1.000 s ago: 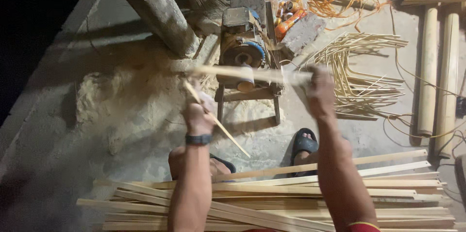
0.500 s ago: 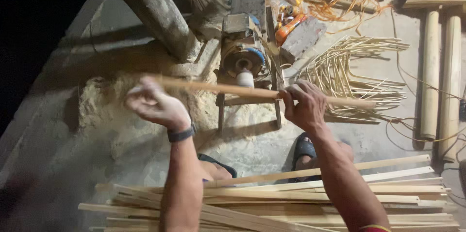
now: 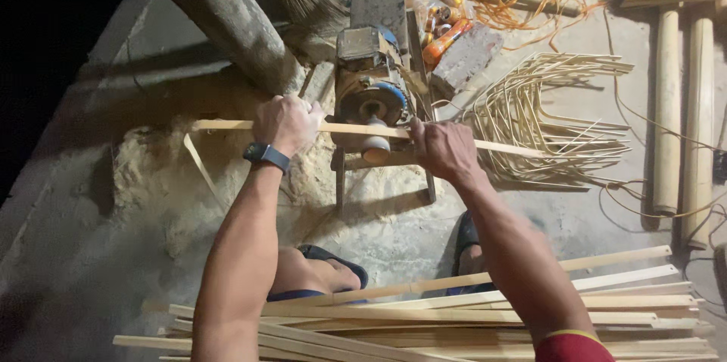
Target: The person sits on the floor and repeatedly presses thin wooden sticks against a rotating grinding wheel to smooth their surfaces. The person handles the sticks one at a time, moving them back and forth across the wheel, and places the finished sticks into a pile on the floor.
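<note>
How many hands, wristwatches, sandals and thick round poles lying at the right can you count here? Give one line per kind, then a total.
Hands: 2, left and right, both on one wooden strip
Wristwatches: 1
Sandals: 2
Thick poles: 2
Total: 7

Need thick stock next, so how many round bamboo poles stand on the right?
2 clearly: one pole and another pole beside it, right of the curved strips. More cut ends at the top edge may be hidden.

Pale tan strip (image 3: 341, 129), black wristwatch (image 3: 266, 156)
</note>
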